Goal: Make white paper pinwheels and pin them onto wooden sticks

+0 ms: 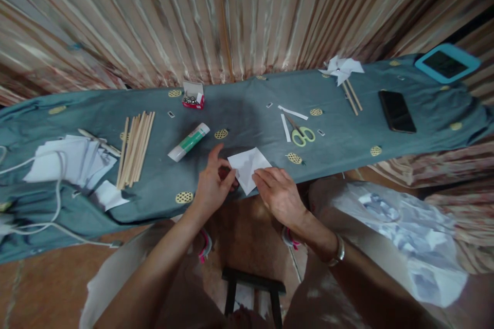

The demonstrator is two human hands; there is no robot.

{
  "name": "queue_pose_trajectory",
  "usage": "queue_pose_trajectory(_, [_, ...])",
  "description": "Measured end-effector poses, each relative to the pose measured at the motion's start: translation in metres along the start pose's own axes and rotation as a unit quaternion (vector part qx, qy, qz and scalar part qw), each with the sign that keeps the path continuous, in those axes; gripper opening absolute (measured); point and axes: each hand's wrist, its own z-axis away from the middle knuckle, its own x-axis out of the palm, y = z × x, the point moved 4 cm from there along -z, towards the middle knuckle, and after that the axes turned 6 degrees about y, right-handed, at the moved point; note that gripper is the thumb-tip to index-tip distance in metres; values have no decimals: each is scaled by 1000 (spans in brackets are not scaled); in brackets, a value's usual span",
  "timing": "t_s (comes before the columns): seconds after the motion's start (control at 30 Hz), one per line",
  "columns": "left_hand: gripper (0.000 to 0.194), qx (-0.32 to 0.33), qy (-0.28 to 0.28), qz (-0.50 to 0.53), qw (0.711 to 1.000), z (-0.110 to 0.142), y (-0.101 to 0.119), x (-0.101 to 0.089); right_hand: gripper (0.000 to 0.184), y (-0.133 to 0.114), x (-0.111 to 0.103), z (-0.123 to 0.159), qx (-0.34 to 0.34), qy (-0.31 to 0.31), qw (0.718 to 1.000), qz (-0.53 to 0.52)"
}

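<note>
A small white square of paper [246, 163] with a crease lies corner-on at the table's front edge, between my two hands. My left hand [214, 185] is curled at its left corner, thumb and fingers closed against the paper's side, with the index finger raised. My right hand [281, 195] has its fingers pressed together on the right corner, gripping the paper there; the thumb is hidden beneath. A glue stick [189, 142] with a green label lies beyond my left hand. Green-handled scissors [301, 133] rest beyond the right, beside two thin white paper strips [293, 112].
On the left are wooden sticks [136, 149], white paper sheets [69, 162], a pen [99, 142] and a white cable [58, 200]. A red box of small metal pieces [193, 100], a paper pinwheel [342, 68], a phone [397, 111] and a blue-framed tablet [447, 63] sit farther back.
</note>
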Motion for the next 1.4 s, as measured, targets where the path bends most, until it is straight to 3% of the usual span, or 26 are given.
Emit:
queue_pose_trajectory(0.1, [56,222,8,-144,964,7,14,-7,23,5,0,4,-9,26,1000,-1])
queue_pose_trajectory(0.2, [55,320,-72,-239,914,15,16,1,23,8,-1,7,-8,43,999,-22])
queue_pose_trajectory(0.3, [41,302,-136,-254,909,15,10,8,24,9,-4,10,11,40,997,-65])
queue_pose_trajectory(0.4, [24,270,-154,-231,922,10,5,9,24,11,-7,10,36,35,992,-119])
queue_pose_trajectory(0.53, [16,267,-152,-237,922,7,1,6,24,18,-7,8,97,29,975,-200])
queue_pose_trajectory(0.73, [24,243,-113,-249,930,1,-3,6,20,35,0,3,216,35,945,-243])
queue_pose_trajectory(0.93, [21,208,-99,-239,943,-7,-3,10,14,42,2,-4,228,44,953,-192])
queue_pose_trajectory(1.13, [30,162,-54,-212,962,-9,-7,10,15,46,7,-7,232,40,957,-170])
queue_pose_trajectory(1.4, [28,128,-53,-196,971,-13,-4,12,14,46,10,-10,239,39,958,-156])
